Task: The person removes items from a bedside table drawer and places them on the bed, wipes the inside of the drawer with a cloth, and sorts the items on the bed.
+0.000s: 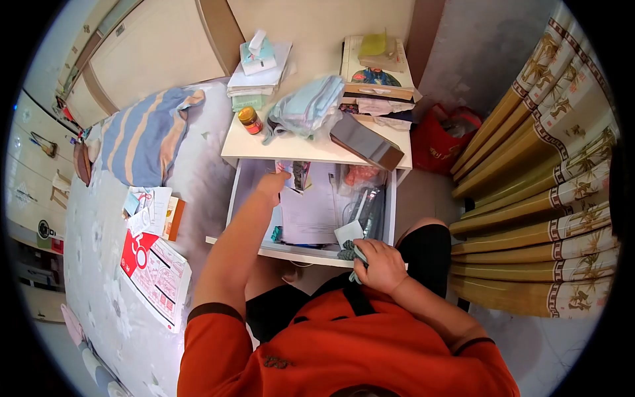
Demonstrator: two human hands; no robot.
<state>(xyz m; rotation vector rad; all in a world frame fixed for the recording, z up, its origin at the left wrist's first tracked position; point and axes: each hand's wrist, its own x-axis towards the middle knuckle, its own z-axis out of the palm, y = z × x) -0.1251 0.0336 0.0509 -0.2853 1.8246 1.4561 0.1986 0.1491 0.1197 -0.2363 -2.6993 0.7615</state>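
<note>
An open white drawer [324, 255] is pulled out in front of me. At its back left, my left hand [270, 188] is closed on the edge of a small printed packet [299, 177]. My right hand [381, 266] rests at the drawer's front right edge, its fingers wrapped round a grey-green cloth [348, 253]. Inside the drawer are white paper sheets [307, 215], a clear plastic bag with something reddish [362, 177], dark items in plastic wrapping [367, 208], a white square piece [348, 233] and a small teal object [276, 233].
On the cabinet top [284, 147] stand a jar [250, 120], a bagged light-blue cloth [307, 106], a dark flat box [366, 140], stacked books [377, 78] and a tissue pack [258, 61]. The bed [126, 284] with papers lies left; a red bag [443, 139] and curtains [529, 245] are right.
</note>
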